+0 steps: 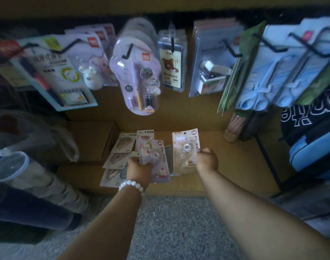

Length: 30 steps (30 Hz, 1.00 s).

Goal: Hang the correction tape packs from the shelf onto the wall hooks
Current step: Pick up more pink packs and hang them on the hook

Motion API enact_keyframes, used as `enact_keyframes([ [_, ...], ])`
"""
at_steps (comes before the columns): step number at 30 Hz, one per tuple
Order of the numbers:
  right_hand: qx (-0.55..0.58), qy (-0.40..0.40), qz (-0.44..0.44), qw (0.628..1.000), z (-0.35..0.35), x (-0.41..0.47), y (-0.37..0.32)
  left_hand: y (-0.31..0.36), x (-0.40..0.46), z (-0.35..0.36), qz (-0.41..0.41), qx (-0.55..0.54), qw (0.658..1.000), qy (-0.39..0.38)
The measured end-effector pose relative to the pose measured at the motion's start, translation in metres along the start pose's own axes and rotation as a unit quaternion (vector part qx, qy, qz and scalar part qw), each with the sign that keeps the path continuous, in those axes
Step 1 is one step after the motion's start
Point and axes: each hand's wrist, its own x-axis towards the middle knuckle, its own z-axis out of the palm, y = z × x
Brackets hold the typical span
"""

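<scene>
**Two packs lifted, hooks waiting above**

The left hand (139,170) grips a purple correction tape pack (154,158) by its lower edge, and the right hand (207,159) pinches a pale pack (185,151) at its right side. Both packs are just above the wooden shelf (226,162), where more carded packs (119,158) lie to the left. I think these packs are light, with stiff card and slippery plastic, so holding near the edge keeps the top hole free. Both forearms stretch forward, low under the wall hooks (127,52)

A wooden shelf (226,166) carries flat carded packs (121,145) and cardboard boxes (91,139).
</scene>
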Motion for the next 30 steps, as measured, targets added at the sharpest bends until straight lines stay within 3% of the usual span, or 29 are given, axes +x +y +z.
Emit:
enact_keyframes([
  [6, 0.055, -0.054, -0.03, 0.997, -0.002, -0.046, -0.013, 0.014, -0.038, -0.036, 0.022, -0.007, 0.999, 0.023],
  [12, 0.098, -0.015, -0.054, 0.994, -0.007, -0.089, -0.024, 0.014, -0.073, -0.073, 0.029, -0.019, 0.998, 0.043],
  [15, 0.132, -0.034, -0.072, 0.988, -0.009, -0.109, -0.033, 0.014, -0.09, -0.09, 0.029, -0.034, 0.998, 0.051],
  [20, 0.156, -0.102, -0.105, 0.977, -0.004, -0.145, -0.052, 0.021, -0.113, -0.113, 0.024, -0.106, 0.993, 0.042],
  [30, 0.188, -0.163, -0.196, 0.948, 0.001, -0.212, -0.103, 0.051, -0.153, -0.16, 0.112, -0.249, 0.961, 0.043],
])
